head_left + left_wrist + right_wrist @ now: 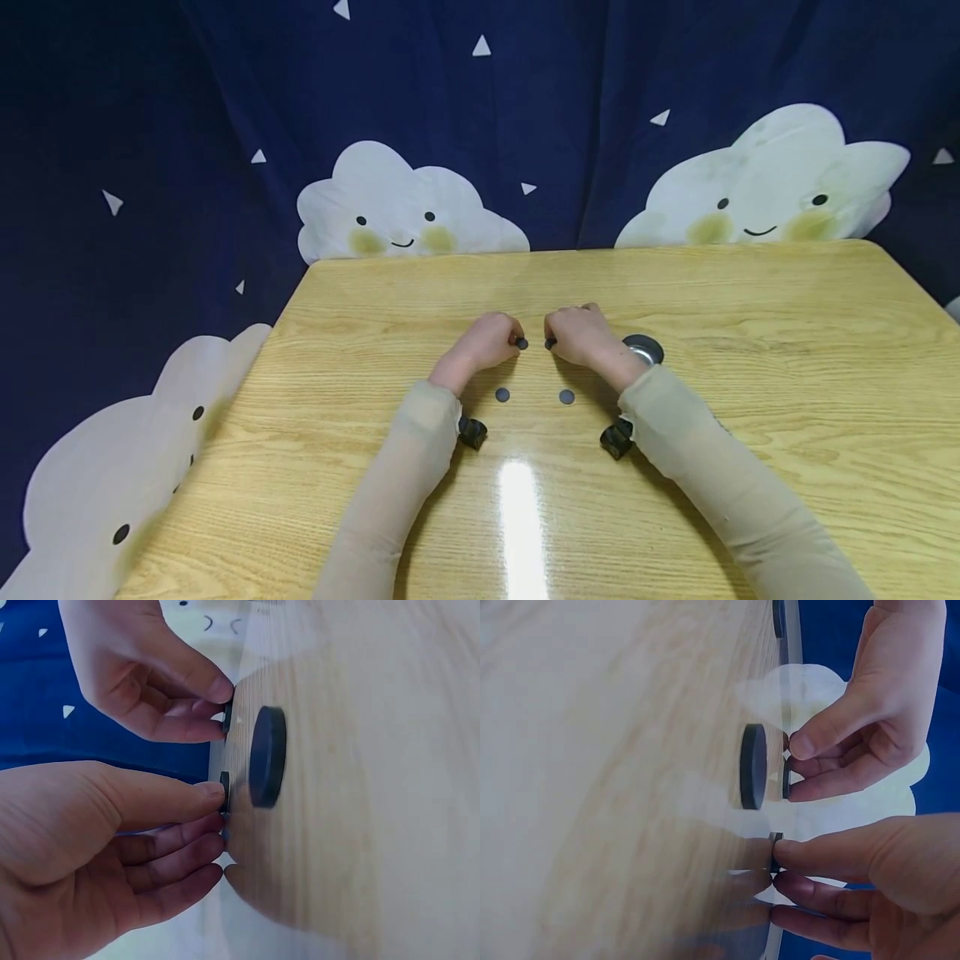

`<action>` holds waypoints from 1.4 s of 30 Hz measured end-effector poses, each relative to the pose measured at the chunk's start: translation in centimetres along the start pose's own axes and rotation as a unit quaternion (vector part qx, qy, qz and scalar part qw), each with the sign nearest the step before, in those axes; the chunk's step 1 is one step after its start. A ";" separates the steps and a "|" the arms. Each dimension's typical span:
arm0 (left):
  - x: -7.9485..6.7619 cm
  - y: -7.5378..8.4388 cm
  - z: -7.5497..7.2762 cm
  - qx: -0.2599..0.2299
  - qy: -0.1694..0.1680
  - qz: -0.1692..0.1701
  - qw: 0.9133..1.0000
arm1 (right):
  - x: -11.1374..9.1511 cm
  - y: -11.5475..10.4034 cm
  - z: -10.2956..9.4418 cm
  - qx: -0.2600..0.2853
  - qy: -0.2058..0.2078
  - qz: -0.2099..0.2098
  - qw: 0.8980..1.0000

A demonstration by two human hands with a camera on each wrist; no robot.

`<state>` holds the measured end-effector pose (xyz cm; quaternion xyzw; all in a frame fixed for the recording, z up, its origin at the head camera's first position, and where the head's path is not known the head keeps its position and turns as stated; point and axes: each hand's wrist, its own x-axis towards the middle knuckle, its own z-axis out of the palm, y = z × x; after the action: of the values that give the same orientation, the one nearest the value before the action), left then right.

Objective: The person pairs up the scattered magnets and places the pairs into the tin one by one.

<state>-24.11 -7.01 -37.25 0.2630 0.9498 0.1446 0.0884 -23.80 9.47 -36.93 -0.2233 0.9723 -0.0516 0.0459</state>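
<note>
My left hand (491,340) pinches a small black disc (522,343) between thumb and fingers, low at the tabletop. Facing it across a short gap, my right hand (583,335) has its thumb and fingers on another black disc (551,343), also seen as a thin black disc (776,851) under the thumb in the right wrist view. Nearer the front, two more black discs lie apart on the wood: a left disc (502,394) and a right disc (567,397). One thick disc (268,757) looms large in the left wrist view.
A round dark-rimmed dish (651,345) with a shiny inside stands behind the right wrist, partly hidden by it. Black wrist cameras (472,433) hang below both sleeves. The wooden table (787,333) ends at a dark blue curtain (420,92) with clouds.
</note>
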 end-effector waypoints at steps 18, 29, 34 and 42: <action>0.7 0.7 0.2 0.008 0.013 0.003 1.000 | 0.2 -0.5 0.0 0.023 0.008 -0.011 1.000; 0.8 0.9 0.1 -0.003 0.001 -0.007 1.000 | 0.1 -0.4 0.1 0.032 0.009 -0.004 0.999; 0.8 0.9 0.1 -0.005 -0.001 -0.007 1.000 | 0.0 -0.3 -0.1 0.033 0.006 -0.006 0.999; 0.7 0.9 0.2 -0.001 0.002 -0.005 1.000 | 0.0 -0.2 0.1 0.023 0.004 -0.004 1.000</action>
<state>-24.22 -5.86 -37.23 0.2582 0.9510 0.1456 0.0878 -23.72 9.27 -36.97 -0.2262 0.9701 -0.0748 0.0473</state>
